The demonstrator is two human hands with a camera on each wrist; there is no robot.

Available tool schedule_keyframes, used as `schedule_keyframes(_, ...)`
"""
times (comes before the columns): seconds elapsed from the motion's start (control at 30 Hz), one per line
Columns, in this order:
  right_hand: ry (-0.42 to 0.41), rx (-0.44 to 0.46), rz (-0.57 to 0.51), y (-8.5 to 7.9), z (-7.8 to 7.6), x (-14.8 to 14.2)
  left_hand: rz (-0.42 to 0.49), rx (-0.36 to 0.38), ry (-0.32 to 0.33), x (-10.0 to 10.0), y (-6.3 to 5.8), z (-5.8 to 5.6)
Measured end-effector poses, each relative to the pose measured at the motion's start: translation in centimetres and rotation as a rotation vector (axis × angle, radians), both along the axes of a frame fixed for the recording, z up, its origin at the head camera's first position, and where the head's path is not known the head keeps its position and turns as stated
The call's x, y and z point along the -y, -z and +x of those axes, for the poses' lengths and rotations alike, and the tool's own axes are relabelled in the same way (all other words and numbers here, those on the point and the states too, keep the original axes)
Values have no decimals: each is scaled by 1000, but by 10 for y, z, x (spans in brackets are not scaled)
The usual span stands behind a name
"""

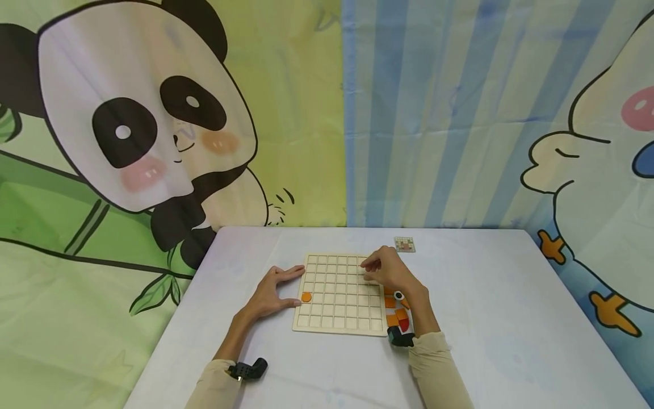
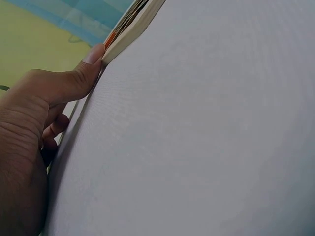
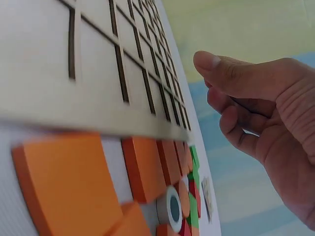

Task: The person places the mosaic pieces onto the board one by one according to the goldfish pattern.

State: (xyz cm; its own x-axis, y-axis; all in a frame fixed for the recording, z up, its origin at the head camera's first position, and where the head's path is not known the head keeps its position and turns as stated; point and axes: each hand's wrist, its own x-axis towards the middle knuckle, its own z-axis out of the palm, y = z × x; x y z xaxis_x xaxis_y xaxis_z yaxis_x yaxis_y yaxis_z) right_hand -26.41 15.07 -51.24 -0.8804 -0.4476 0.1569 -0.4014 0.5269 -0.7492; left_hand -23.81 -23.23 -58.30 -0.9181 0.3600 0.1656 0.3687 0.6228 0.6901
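A pale wooden grid board [image 1: 339,332] lies on the table, with an orange round piece [image 1: 306,297] in a cell at its left side. My left hand [image 1: 267,294] touches the board's left edge with spread thumb and forefinger; the thumb [image 2: 81,81] rests against the rim in the left wrist view. Over the upper right of the board hovers my right hand [image 1: 389,271], fingers loosely bent. No piece shows between its thumb and fingers [image 3: 236,115]. Beside the board's right edge lie orange square pieces [image 3: 69,182], partly hidden by the right forearm, and a white ring-like eye piece [image 3: 170,209].
A small patterned card [image 1: 405,245] lies beyond the board at the back right. Red and green pieces [image 3: 193,196] lie among the orange ones. The white table [image 1: 511,318] meets a printed cloth backdrop [image 1: 434,113] at its far edge.
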Motion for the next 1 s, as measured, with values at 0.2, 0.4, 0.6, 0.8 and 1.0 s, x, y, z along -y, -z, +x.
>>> schedule_keyframes(0.2,47,-7,17,5,-6,-19,-6,-13,-4,0,2,0)
schedule_keyframes(0.4,74,-21,54,8,-9,-32,-4,-26,3,1,3,-1)
schedule_keyframes(0.6,89,-51,109,11,-11,-42,-17,-15,-2,2,5,-2)
schedule_keyframes(0.8,106,-35,166,13,-13,-46,-9,-14,-3,2,5,-2)
schedule_keyframes(1.0,104,-2,175,11,-14,-48,-1,-12,-4,0,3,-1)
